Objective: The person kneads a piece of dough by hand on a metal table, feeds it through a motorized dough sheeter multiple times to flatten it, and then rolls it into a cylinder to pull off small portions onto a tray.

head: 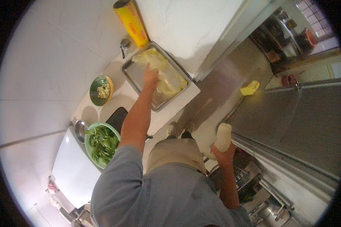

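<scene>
My left hand (pixel 151 78) reaches over a metal tray (pixel 136 78) on the counter. Its fingers are apart above clear plastic-wrapped, pale yellow-green leafy produce (pixel 173 82), probably cabbage. Whether the fingertips press on the wrap, I cannot tell. Low at my right side, my right hand (pixel 226 155) grips a pale, long, rounded thing (pixel 224 137) that looks like a gourd. The hand wraps its lower part, and its blunt end points away from me.
A yellow roll tube (pixel 132 24) stands behind the tray, beside a small lidded jar (pixel 125 45). Leftward are a green bowl of food (pixel 98 93), a metal bowl (pixel 81 130) and a green basin of leafy greens (pixel 102 144). A yellow object (pixel 250 88) lies across the walkway.
</scene>
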Demonstrator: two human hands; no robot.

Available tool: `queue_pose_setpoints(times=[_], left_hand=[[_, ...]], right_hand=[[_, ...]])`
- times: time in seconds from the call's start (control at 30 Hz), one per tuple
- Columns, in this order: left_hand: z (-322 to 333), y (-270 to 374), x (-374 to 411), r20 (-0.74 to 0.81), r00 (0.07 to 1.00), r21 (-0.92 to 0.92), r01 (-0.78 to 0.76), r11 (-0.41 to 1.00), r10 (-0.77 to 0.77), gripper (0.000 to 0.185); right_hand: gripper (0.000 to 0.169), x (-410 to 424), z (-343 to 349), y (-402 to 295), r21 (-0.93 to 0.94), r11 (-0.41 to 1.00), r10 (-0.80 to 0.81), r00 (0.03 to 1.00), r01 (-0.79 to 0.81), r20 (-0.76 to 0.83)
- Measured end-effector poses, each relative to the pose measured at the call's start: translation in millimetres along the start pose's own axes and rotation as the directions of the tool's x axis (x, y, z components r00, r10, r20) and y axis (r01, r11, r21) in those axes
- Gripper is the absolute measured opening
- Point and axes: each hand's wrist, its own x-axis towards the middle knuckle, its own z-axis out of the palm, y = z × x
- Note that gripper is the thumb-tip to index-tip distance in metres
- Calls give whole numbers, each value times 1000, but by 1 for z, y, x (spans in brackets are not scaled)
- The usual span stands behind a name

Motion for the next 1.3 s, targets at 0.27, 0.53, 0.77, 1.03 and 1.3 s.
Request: queue_pose_setpoints(times=[0.27,0.53,0.77,1.03,1.3], left_hand=[[43,-7,14,-83,965,303,-213,929,248,62],[62,78,-269,356,869,-632,-47,774,344,53],[71,124,-308,327,922,-591,31,806,205,19],[49,112,-268,386,522,-380,-662,647,761,26],[64,123,-287,523,783,307,-542,782,337,26]], right_hand=[[55,90,-30,4,-268,916,-221,935,297,278],[61,126,-16,-40,-188,873,-329,828,450,454],[80,106,20,-52,-208,845,-345,798,493,494],[81,133,3,-82,-61,904,-239,618,424,749],[79,138,17,-30,-332,619,-620,702,712,350]])
